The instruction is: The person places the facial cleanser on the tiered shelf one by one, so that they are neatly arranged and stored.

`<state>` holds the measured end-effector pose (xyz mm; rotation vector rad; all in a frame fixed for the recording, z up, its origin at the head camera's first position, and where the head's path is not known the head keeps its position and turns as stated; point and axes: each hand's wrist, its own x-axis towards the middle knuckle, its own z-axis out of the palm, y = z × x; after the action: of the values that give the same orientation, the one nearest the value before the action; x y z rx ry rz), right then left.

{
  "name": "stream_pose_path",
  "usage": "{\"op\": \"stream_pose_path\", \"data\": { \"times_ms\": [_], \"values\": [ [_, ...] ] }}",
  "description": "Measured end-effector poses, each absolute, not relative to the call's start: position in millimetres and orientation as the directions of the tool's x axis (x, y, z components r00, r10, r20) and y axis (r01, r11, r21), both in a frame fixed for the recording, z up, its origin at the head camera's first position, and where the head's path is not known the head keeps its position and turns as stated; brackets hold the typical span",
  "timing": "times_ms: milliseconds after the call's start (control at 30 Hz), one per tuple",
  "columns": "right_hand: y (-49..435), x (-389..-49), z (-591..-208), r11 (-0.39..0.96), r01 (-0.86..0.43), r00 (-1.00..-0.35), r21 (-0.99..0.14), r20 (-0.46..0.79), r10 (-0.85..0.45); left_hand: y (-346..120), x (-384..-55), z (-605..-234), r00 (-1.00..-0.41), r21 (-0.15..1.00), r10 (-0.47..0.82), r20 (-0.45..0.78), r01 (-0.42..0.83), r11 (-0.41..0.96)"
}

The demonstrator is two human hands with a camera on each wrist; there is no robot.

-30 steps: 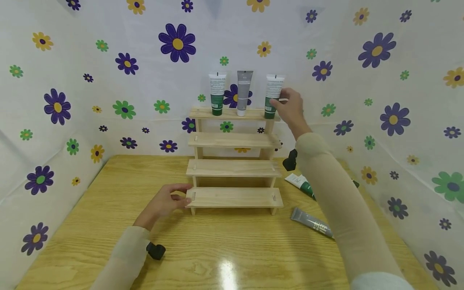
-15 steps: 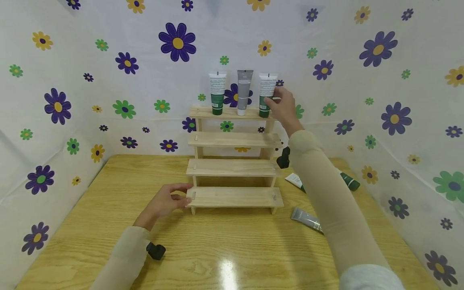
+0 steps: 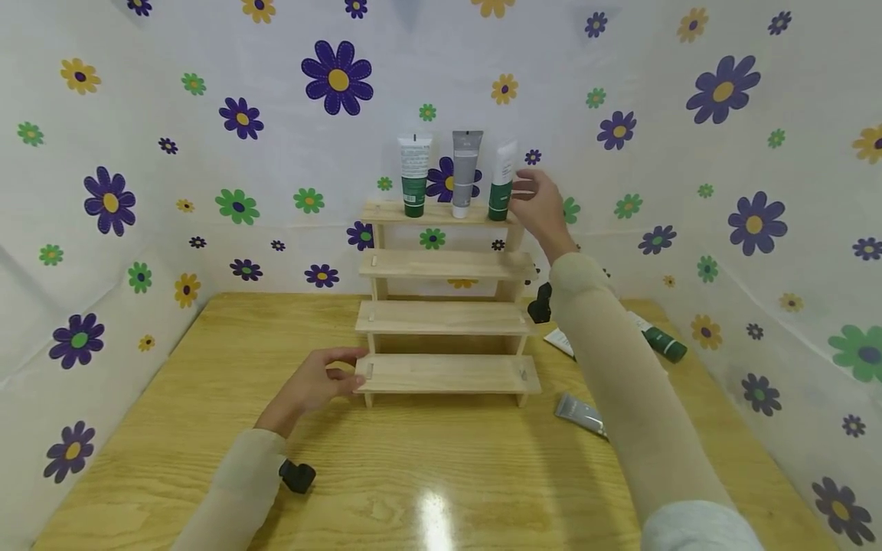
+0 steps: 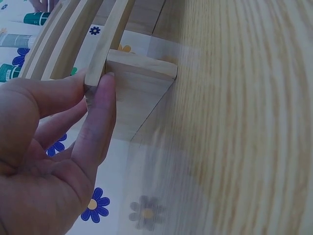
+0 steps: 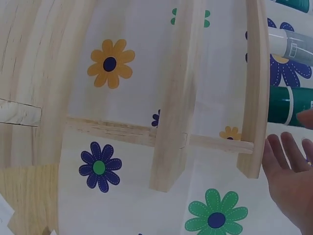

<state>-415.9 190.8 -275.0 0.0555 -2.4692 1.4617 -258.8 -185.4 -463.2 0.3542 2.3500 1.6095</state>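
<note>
A four-tiered wooden display rack (image 3: 441, 373) stands on the table. My left hand (image 3: 320, 380) pinches the left end of its lowest step; the left wrist view shows the step (image 4: 115, 41) between thumb and fingers. On the top step, a white-and-green tube (image 3: 501, 184) stands on its cap at the right end. Beside it is my right hand (image 3: 540, 205), its thumb touching the tube's right side and its other fingers loosely bent, not wrapped around it. Further left along that step stand a grey tube (image 3: 465, 172) and another white-and-green tube (image 3: 415, 176).
To the rack's right, a grey tube (image 3: 581, 414) and a white-and-green tube (image 3: 663, 342) lie on the wooden table (image 3: 427, 459). Another white tube (image 3: 560, 341) is partly hidden by my right forearm. Flower-patterned cloth (image 3: 262, 161) encloses the table's back and sides.
My right hand moved the white-and-green tube left along the top step, then the tube turned to show another face. The fingers have loosened from it. My left hand stayed in place.
</note>
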Motion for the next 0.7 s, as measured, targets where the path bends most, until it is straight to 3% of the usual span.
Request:
{"op": "stream_pose_path", "data": {
  "times_ms": [367,700],
  "values": [
    [180.5,-413.9,-271.4,0.453,-0.196,-0.969,-0.869,0.243,0.047,-184.6,-258.9,-459.8,-0.935,0.931,0.344,-0.09,0.043,0.362],
    [177.4,-415.2,-274.1,0.524,-0.203,-0.963,-0.827,0.266,0.047,-186.1,-259.4,-463.1,-0.931,0.939,0.357,-0.078,0.052,0.341]
  ]
}}
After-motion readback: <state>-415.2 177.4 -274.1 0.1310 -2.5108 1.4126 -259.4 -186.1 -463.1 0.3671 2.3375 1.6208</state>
